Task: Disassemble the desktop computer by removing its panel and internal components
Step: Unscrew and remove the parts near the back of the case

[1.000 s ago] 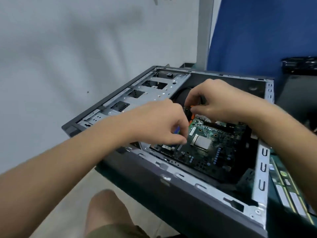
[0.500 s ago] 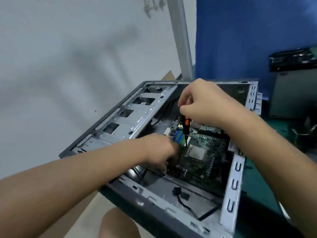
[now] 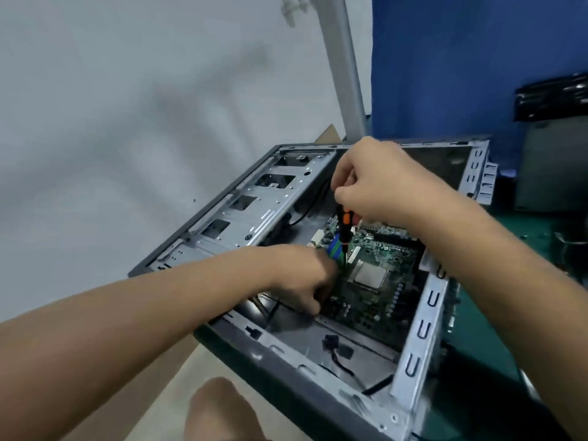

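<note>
An open desktop computer case (image 3: 296,361) lies on its side with the panel off. A green motherboard (image 3: 378,297) with a silver CPU (image 3: 370,275) sits inside. My right hand (image 3: 378,183) grips a black and orange screwdriver (image 3: 344,227) held upright, its tip down on the board next to blue and green slots (image 3: 334,249). My left hand (image 3: 302,278) reaches into the case at the board's left edge, with fingers curled down; what they touch is hidden.
A grey drive cage (image 3: 254,211) fills the case's left side. A loose black cable (image 3: 340,354) lies on the case floor. Green table mat (image 3: 502,249) extends right, with a dark box (image 3: 553,160) behind. My knee (image 3: 219,412) is below the table edge.
The view has shifted and pulled back from the case. My right hand has lifted with the screwdriver now upright, and my left hand has dropped lower to the board's left edge.
</note>
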